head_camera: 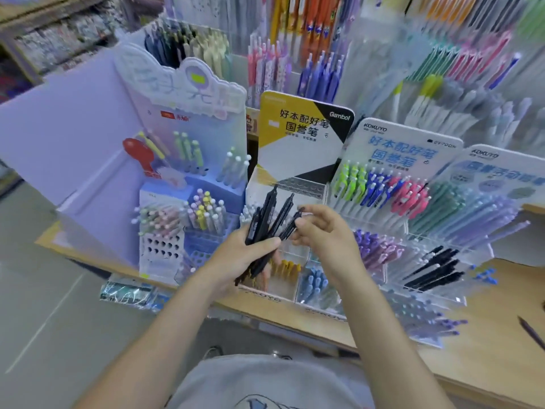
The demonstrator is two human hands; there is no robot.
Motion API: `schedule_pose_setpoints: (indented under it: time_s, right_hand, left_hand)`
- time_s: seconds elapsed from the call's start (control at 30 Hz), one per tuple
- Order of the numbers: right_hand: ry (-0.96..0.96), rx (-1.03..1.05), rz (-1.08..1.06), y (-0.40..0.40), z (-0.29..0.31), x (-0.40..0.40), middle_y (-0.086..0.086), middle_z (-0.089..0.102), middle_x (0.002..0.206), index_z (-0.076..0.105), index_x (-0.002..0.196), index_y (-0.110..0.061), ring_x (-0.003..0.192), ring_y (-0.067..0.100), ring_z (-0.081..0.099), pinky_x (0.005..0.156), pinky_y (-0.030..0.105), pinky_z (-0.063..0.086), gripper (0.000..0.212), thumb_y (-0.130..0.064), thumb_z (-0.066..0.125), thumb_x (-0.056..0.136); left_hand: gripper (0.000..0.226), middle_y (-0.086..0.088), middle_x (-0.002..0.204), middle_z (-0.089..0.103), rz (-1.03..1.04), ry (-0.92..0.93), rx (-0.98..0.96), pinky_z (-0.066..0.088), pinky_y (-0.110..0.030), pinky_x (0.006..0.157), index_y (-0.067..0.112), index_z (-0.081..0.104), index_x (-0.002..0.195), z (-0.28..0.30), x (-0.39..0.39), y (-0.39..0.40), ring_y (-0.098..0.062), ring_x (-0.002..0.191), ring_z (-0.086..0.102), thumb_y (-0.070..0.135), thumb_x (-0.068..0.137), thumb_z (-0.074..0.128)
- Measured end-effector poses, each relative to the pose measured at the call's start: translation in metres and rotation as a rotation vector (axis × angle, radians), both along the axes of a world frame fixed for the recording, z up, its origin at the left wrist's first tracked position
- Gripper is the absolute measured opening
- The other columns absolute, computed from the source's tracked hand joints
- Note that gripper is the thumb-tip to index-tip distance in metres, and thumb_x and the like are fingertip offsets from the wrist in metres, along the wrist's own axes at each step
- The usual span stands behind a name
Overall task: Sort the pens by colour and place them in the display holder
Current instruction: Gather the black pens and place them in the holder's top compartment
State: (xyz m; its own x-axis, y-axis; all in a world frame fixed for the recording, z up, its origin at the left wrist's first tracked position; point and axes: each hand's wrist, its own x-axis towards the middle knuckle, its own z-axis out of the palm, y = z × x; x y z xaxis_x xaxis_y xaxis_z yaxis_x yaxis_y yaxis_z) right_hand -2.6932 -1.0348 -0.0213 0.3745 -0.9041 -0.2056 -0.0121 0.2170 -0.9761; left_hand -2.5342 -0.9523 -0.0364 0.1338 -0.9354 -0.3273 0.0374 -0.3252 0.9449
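My left hand grips a bundle of several black pens, fanned upward in front of the yellow, black and white display holder. My right hand pinches one black pen of the bundle near its upper end. The clear tiered rack of that holder, just behind the pens, shows empty holes. Lower compartments hold yellow pens and light blue pens.
A purple stand with pastel pens is at the left. White Kokuyo stands with green, blue, pink, teal and purple pens are at the right, with black pens lower down. A loose dark pen lies on the wooden counter.
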Motion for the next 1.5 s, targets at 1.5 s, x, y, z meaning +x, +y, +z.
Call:
schedule_pose_setpoints:
  time_s: [1.5]
  right_hand:
    - [0.871,-0.664,-0.129,-0.096,-0.002,0.141,0.005,0.07,0.089,0.074,0.097,-0.009,0.079,0.023,0.062,0.067,0.035,0.05,0.021,-0.027,0.065,0.094]
  left_hand:
    - [0.023,-0.005,0.066,0.057,0.143,0.221,-0.053,0.036,-0.029,0.049,0.01,0.059,0.103,0.0,0.12,-0.068,-0.015,0.047,0.043,0.031,0.095,0.064]
